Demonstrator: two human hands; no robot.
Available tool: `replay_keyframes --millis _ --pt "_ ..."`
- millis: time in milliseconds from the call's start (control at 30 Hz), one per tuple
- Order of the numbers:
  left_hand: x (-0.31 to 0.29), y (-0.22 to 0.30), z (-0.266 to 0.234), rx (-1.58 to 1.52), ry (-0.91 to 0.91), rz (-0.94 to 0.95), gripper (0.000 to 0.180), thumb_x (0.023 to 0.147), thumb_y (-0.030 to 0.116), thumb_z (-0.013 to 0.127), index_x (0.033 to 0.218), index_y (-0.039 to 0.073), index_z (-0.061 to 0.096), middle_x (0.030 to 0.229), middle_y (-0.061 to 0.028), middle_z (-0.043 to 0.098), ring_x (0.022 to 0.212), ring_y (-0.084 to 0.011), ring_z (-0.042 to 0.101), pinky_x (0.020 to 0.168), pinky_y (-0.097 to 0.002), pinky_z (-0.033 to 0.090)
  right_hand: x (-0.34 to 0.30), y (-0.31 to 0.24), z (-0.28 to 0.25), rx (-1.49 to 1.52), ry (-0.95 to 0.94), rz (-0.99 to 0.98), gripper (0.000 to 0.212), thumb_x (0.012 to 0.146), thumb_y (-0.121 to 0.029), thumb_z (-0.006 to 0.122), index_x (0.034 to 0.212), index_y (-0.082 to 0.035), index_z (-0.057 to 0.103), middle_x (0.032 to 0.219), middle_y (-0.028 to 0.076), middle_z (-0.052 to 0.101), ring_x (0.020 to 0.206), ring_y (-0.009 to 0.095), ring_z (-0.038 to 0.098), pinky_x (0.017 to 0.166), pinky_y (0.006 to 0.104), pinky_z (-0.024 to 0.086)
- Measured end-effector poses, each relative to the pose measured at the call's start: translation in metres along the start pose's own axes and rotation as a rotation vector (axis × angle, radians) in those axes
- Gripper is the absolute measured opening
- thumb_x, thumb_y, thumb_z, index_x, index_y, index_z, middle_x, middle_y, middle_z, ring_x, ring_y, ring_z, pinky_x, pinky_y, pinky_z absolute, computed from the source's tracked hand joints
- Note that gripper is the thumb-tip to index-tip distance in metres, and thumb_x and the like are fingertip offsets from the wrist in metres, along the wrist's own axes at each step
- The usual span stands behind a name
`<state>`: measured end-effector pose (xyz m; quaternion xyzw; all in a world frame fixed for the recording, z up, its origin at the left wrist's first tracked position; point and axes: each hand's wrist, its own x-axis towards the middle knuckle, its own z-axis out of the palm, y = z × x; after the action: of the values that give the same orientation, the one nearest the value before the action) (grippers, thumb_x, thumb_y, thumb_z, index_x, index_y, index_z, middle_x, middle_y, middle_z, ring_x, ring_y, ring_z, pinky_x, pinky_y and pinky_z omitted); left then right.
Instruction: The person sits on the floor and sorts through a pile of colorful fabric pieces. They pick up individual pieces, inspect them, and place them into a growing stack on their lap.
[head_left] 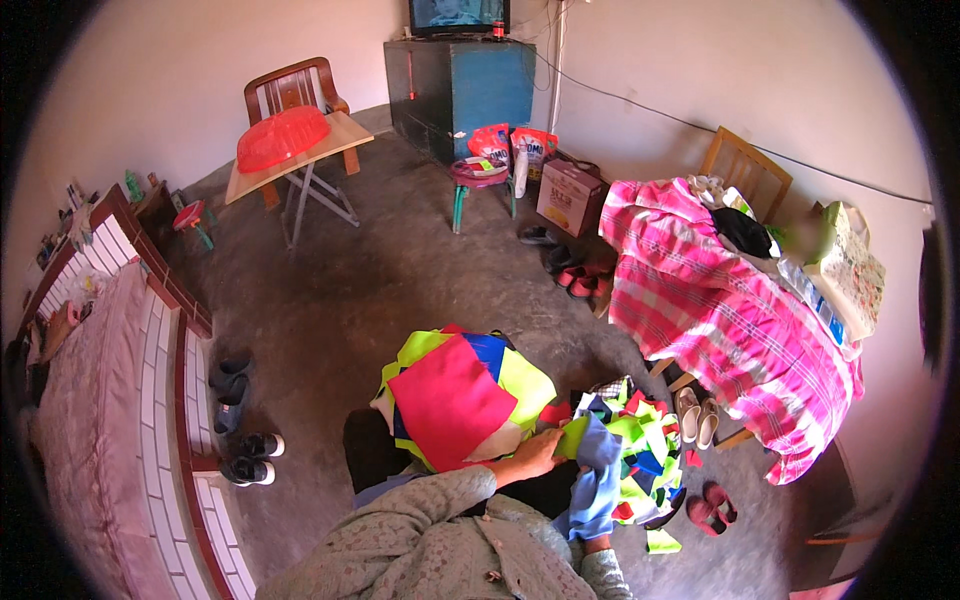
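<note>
My left hand (537, 455) is closed on the edge of a yellow-green cloth piece (573, 438). Close beside it, a blue cloth (597, 470) drapes over my right hand (597, 544), hiding its fingers; the hand appears to grip this cloth. Across my lap lies a stack of cloth pieces, topped by a large red piece (455, 395), with yellow-green, blue and pale ones fanned out beneath. To the right is a heap of cloth scraps (650, 440) in yellow-green, white, blue and red. One yellow-green scrap (662, 541) rests on the floor near it.
Pink checked fabric (700, 300) covers furniture at right, with shoes (712, 508) beside it. More shoes (252, 458) stand by the bed (95, 400) on the left. Farther off are a folding table (350, 130) with a red cover (283, 138), a stool (480, 178) and a cabinet (460, 95).
</note>
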<state>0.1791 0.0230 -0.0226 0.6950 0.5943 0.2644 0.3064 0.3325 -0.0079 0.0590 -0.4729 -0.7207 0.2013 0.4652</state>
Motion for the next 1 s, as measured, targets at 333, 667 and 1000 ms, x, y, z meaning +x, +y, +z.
replay_keyframes --millis 333,667,1000 --pt "0.011 -0.001 -0.026 -0.594 -0.138 0.040 0.080 0.068 0.038 0.073 0.128 0.001 0.038 0.125 -0.0195 0.046 0.118 -0.0275 0.043 0.096 -0.0349 0.035 -0.005 0.008 0.002 -0.018 -0.002 0.050 0.026 0.081 -0.010 0.052 0.106 -0.001 0.052 0.098 0.016 0.058 0.090 0.031 0.056 0.082 0.0356 0.043" --pt "0.027 -0.015 0.013 -0.205 0.131 -0.289 0.058 0.068 0.046 0.069 0.104 0.002 0.053 0.089 -0.0166 0.060 0.087 -0.0319 0.059 0.076 -0.0410 0.045 -0.003 0.003 0.002 0.033 0.006 0.021 0.026 0.081 -0.009 0.052 0.106 -0.002 0.052 0.098 0.015 0.057 0.090 0.029 0.055 0.082 0.0347 0.042" --pt "0.029 -0.012 0.007 -0.129 0.109 -0.382 0.038 0.075 0.036 0.062 0.087 0.002 0.054 0.084 -0.0182 0.061 0.083 -0.0344 0.060 0.069 -0.0444 0.046 -0.006 0.010 0.004 0.010 0.003 0.055 0.026 0.081 -0.008 0.051 0.106 -0.001 0.052 0.100 0.015 0.057 0.092 0.029 0.055 0.084 0.0350 0.042"
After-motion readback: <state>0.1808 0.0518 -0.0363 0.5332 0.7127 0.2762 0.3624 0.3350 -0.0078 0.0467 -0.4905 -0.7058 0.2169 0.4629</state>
